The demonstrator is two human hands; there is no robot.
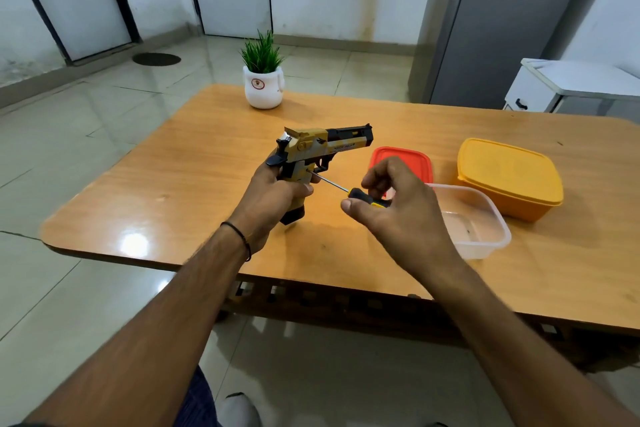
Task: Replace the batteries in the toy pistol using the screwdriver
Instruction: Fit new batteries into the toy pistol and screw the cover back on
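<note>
A tan-and-black toy pistol (pixel 323 146) is held upright above the wooden table (pixel 180 177), barrel pointing right. My left hand (pixel 273 204) grips its handle from behind. A screwdriver (pixel 346 189) with a black-and-yellow handle has its metal tip against the side of the pistol's grip. My right hand (pixel 398 208) pinches the screwdriver's handle between thumb and fingers; the handle's rear is hidden by the fingers. No batteries are visible.
A clear plastic tub (pixel 485 229) sits right of my right hand, with a red lid (pixel 401 158) behind it and a closed yellow container (pixel 509 177) further right. A small potted plant (pixel 263 80) stands at the table's far edge.
</note>
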